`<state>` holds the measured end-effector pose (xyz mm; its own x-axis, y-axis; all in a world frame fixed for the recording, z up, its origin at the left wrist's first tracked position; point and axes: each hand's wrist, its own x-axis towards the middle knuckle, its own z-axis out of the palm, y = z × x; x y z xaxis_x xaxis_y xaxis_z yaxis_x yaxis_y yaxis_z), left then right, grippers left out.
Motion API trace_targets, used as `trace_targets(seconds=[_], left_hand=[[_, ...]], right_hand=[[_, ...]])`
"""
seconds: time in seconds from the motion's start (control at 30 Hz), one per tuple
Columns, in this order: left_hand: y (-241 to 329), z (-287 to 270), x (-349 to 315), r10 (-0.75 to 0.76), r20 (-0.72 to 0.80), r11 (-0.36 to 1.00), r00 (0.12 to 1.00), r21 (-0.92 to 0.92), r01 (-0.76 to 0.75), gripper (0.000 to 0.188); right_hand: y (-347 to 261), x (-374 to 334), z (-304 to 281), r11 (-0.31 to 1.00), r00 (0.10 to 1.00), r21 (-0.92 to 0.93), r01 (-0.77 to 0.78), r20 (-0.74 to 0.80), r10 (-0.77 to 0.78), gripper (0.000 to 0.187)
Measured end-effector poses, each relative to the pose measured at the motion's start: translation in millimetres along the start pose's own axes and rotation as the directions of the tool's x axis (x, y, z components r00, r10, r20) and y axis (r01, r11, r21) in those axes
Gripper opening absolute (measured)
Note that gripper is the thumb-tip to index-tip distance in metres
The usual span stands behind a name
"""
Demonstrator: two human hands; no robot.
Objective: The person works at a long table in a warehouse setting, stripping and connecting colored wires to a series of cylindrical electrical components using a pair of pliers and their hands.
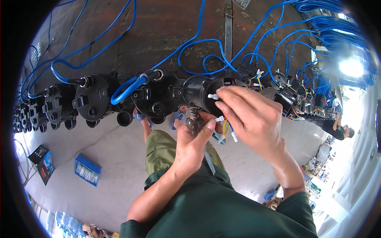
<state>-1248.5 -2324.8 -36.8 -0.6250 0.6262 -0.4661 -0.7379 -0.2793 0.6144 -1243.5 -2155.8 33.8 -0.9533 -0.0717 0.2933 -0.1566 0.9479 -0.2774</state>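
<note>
My left hand [192, 146] is closed round a dark, perforated-looking part [194, 122], largely covered by the fingers. A white connector [219, 118] shows by its thumb tip, with yellow and blue wires [225, 129] hanging beside it. Thumb and fingers of my right hand [254, 117] pinch a small white wire connector [213, 96] at the mouth of an open black round housing [202, 89]. That housing lies on its side at the bench edge, its inside partly hidden by my right hand. Left of it stands a closed black housing [158, 93] with a blue cable [129, 89].
More black housings [93, 99] line the bench edge leftward. On the right, several open units have loose coloured wires [295, 95]. Blue cables [222, 43] cross the dark bench [158, 35] to coils [337, 33]. A blue tray [87, 170] sits on the floor; another person [337, 129] is far right.
</note>
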Motion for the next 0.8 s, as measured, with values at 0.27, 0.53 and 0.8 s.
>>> trace_targets(seconds=[0.27, 0.53, 0.8], left_hand=[[17.3, -0.9, 1.2, 0.131, -0.085, 0.983, 0.988, 0.140, -0.119, 0.017], [18.4, -0.6, 7.0, 0.043, -0.128, 0.999, 0.991, -0.017, -0.045, 0.018], [10.4, -4.1, 9.9, 0.049, -0.110, 0.996, 0.993, -0.071, -0.057, 0.017]], right_hand=[[11.5, -2.1, 1.5, 0.991, 0.995, 0.094, 0.096, 0.029, -0.099, 0.026], [21.8, -9.9, 10.4, 0.958, 0.963, 0.098, 0.271, -0.024, -0.270, 0.024], [27.6, -10.7, 11.6, 0.949, 0.955, 0.106, 0.296, -0.012, -0.296, 0.022]])
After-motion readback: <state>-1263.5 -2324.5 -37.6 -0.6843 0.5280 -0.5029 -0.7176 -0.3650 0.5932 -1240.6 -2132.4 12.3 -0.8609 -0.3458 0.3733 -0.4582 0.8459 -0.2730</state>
